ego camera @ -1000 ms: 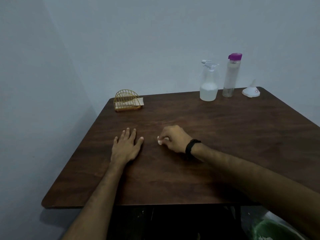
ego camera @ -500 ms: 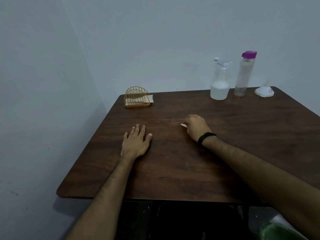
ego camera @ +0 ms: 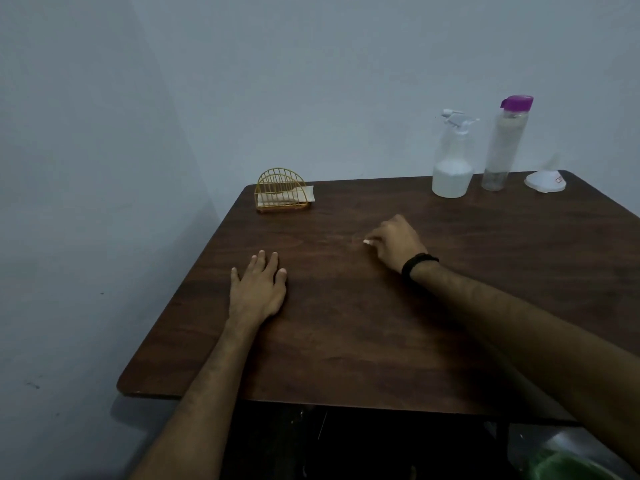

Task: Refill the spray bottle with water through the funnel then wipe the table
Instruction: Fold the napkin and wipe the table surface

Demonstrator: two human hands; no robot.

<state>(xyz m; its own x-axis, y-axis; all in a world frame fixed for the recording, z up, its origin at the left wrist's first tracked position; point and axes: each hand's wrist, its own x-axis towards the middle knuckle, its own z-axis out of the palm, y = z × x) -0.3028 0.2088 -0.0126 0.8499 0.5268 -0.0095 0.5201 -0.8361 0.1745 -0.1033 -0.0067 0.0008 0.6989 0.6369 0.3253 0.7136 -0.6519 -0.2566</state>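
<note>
Wiping stage, judged from the layout. The right hand [ego camera: 393,242] rests knuckles-up near the middle of the table [ego camera: 346,341], fingers curled tight round a small white wad [ego camera: 367,241]. Only a sliver of it shows past the fingertips at the hand's 9 o'clock side; it is probably a tissue, but the view is too dim and the piece too small to be sure. This grip is narrow and occupied, and the wad touches the table.

The left hand [ego camera: 258,289] lies flat, palm down, fingers straight and together, at about 8 o'clock from the right hand and apart from it. It holds nothing and appears to steady the person.

The spray bottle [ego camera: 452,168] stands upright at the far edge, at 1 o'clock from the right hand, its trigger head fitted and liquid in its lower part. Refilling looks finished. Just beside it to the right stands a tall bottle [ego camera: 505,143] with a purple cap, then the funnel [ego camera: 545,181], mouth down. A wire holder [ego camera: 280,194] with folded tissues sits at 11 o'clock from the left hand.

Governing relation: the right forearm runs in from 4 o'clock, so the stroke axis runs 4 to 10 o'clock. Unwiped surface lies on all sides; the right hand alone carries the wad.
</note>
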